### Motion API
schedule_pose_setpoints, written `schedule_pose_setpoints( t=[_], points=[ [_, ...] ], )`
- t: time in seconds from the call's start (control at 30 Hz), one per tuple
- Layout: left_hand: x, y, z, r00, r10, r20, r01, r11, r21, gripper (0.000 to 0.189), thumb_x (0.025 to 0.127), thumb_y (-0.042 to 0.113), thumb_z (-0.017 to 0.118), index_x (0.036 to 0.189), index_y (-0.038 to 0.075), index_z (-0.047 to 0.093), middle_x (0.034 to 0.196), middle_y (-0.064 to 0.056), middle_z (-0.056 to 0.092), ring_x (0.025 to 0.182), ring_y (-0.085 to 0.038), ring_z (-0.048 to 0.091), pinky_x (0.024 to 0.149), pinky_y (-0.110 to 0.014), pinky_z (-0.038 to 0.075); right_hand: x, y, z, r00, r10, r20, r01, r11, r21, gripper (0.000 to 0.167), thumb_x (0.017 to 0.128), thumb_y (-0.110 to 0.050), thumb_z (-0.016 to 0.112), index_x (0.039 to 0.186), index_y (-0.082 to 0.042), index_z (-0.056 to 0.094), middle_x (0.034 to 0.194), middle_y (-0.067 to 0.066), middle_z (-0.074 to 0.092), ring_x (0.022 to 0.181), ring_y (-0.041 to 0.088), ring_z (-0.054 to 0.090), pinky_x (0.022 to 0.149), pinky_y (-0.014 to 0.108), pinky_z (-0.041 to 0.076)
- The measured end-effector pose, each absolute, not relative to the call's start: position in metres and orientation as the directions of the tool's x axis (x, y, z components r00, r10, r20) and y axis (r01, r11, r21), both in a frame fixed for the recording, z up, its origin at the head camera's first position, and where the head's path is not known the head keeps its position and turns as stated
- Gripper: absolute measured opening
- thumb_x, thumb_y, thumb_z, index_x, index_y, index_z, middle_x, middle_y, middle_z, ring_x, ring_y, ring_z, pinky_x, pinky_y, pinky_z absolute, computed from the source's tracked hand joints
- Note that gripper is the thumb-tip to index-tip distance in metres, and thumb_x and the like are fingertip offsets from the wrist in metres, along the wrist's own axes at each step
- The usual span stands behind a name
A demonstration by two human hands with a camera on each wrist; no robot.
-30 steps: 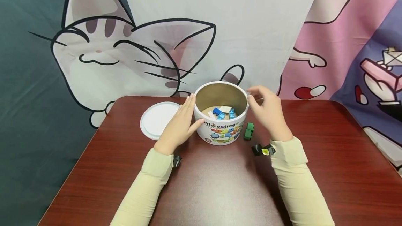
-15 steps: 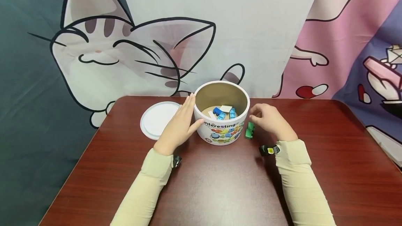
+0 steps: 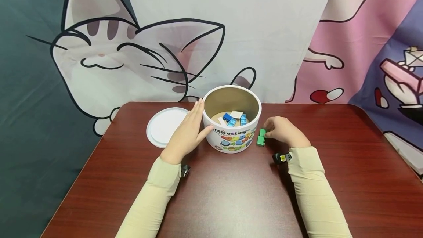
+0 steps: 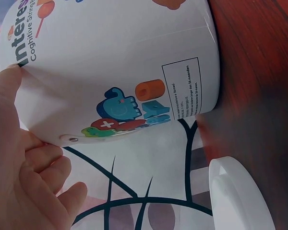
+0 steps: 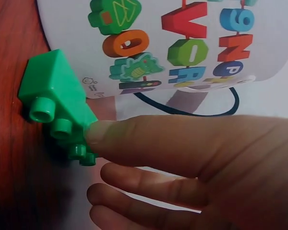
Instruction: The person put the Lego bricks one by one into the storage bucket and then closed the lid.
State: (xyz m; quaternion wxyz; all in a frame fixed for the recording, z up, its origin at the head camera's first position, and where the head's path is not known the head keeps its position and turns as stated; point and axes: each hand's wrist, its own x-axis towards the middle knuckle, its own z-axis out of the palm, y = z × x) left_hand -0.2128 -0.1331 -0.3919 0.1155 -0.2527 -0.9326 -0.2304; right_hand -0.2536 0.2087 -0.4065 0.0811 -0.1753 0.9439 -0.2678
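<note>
A round white tub (image 3: 231, 139) printed with colourful toys stands uncovered on the table. My left hand (image 3: 185, 131) rests along its left side, fingers straight and thumb at the front, as the printed wall (image 4: 134, 57) in the left wrist view also shows. Green toy building blocks (image 3: 261, 140) lie close to the tub's right side. My right hand (image 3: 284, 131) pinches the far end of them; its thumb (image 5: 110, 134) presses on the green plastic in the right wrist view, while the index fingertip is hidden. Inside the tub lie several blue blocks (image 3: 232, 122) and white pieces (image 3: 236, 114).
A round white lid (image 3: 163, 127) lies flat on the table left of the tub, partly behind my left hand. The reddish-brown table (image 3: 218, 201) ends just behind the tub at a printed cat backdrop (image 3: 158, 3).
My right hand has come down from beside the tub's rim to the green blocks and taken hold of their far end. The left hand has stayed on the tub.
</note>
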Motion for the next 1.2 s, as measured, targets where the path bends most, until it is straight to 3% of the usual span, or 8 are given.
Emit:
schedule_pose_setpoints(
  t=[0.43, 0.87, 1.2],
  points=[
    [-0.2126, -0.1326, -0.3914, -0.846, 0.421, 0.326, 0.524, 0.767, 0.371, 0.083, 0.104, 0.042, 0.055, 0.160, -0.003, 0.013, 0.168, -0.017, 0.015, 0.156, -0.025, 0.010, 0.125, -0.043, 0.015, -0.2559, 0.2073, -0.4110, -0.933, -0.349, -0.093, -0.256, 0.821, -0.511, 0.022, 0.082, -0.002, 0.077, 0.101, 0.008, 0.072, 0.094, 0.019, 0.073, 0.087, 0.031, 0.068, 0.086, 0.053, 0.056],
    [-0.2113, -0.1328, -0.3907, -0.844, 0.421, 0.334, 0.527, 0.765, 0.369, 0.083, 0.104, 0.041, 0.055, 0.160, -0.004, 0.014, 0.167, -0.019, 0.015, 0.156, -0.027, 0.011, 0.125, -0.044, 0.016, -0.2551, 0.2098, -0.4102, -0.937, -0.349, -0.024, -0.297, 0.830, -0.473, 0.016, 0.083, -0.007, 0.075, 0.093, 0.004, 0.073, 0.085, 0.012, 0.072, 0.076, 0.025, 0.062, 0.077, 0.048, 0.056],
    [-0.2112, -0.1324, -0.3900, -0.845, 0.418, 0.334, 0.525, 0.767, 0.368, 0.082, 0.104, 0.041, 0.055, 0.160, -0.005, 0.014, 0.167, -0.020, 0.016, 0.155, -0.027, 0.011, 0.124, -0.046, 0.016, -0.2549, 0.2092, -0.4050, -0.953, -0.303, 0.013, -0.272, 0.831, -0.485, 0.022, 0.086, -0.014, 0.071, 0.098, 0.006, 0.071, 0.091, 0.016, 0.071, 0.083, 0.030, 0.064, 0.082, 0.052, 0.055]
  ],
)
